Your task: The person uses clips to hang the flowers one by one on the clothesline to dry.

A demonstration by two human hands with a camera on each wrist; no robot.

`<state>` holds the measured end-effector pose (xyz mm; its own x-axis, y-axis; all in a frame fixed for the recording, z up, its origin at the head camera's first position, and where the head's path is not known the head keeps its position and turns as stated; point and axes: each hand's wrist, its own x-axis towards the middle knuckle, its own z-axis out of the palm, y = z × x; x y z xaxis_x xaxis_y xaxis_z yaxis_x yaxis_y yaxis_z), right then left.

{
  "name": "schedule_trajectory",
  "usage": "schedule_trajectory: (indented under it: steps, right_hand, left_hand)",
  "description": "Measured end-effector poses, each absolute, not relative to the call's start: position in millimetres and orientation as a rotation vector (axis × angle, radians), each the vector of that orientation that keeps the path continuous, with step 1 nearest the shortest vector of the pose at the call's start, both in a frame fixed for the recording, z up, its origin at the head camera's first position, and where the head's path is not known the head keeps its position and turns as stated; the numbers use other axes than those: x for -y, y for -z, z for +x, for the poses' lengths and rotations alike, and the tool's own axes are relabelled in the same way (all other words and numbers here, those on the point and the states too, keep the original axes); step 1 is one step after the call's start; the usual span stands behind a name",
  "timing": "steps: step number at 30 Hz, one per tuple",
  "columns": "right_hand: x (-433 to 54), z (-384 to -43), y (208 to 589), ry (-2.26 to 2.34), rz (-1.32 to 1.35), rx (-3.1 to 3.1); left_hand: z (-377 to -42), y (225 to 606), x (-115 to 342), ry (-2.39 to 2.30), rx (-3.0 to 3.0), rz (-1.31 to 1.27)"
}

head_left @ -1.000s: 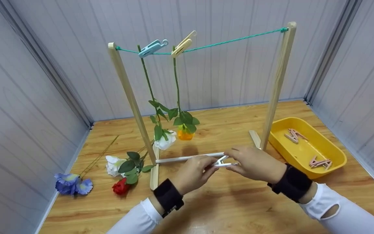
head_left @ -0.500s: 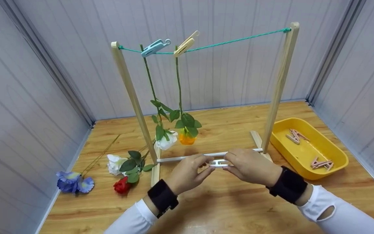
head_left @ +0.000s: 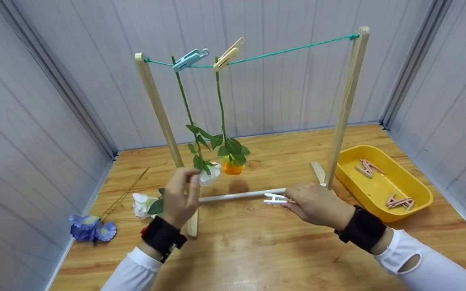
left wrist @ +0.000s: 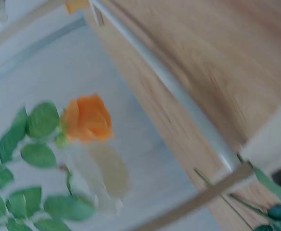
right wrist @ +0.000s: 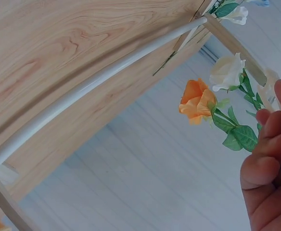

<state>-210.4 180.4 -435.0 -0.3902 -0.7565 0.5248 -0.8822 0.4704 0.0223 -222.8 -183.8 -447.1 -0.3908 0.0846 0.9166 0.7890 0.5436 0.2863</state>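
My right hand (head_left: 314, 204) pinches a white clothespin (head_left: 274, 199) between thumb and fingers, in front of the rack's white crossbar (head_left: 241, 195). Its fingers also show at the right edge of the right wrist view. My left hand (head_left: 179, 197) holds nothing, fingers loosely bent, in front of the rack's left post (head_left: 158, 105). Below and behind it lie a white flower (head_left: 140, 205) and a red flower (head_left: 143, 230), the red one mostly hidden by the wristband. A white rose (head_left: 210, 174) and an orange rose (head_left: 233, 166) hang upside down nearby.
A blue clothespin (head_left: 190, 60) and a yellow clothespin (head_left: 227, 56) clip the stems to the green cord (head_left: 293, 49). A yellow basin (head_left: 382, 214) with pink clothespins (head_left: 399, 203) stands right of the right post (head_left: 348, 105). A blue-violet flower (head_left: 91, 228) lies at the left.
My left hand has let go of the white clothespin and moved left to the rack's left post. The clothespin stays in my right hand, which has hardly moved.
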Motion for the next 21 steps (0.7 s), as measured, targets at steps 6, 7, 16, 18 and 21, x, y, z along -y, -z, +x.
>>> schedule_trajectory:
  steps: [6,7,16,18,21]
  right_hand:
    - [-183,-210,435,-0.377,1.365,2.273]
    - [-184,-209,435,-0.38,1.364,2.279]
    - [-186,-206,436,-0.402,1.358,2.33]
    - [-186,-207,437,-0.396,1.365,2.317]
    - [-186,-207,439,-0.389,1.367,2.284]
  left_hand:
    - [-242,446,227,0.97,1.758,-0.425]
    - [-246,448,235,0.962,1.764,-0.384]
    - [-269,470,295,0.879,2.016,-0.058]
    - [-271,472,304,0.899,2.126,0.058]
    - [-273,473,318,0.92,2.386,0.227]
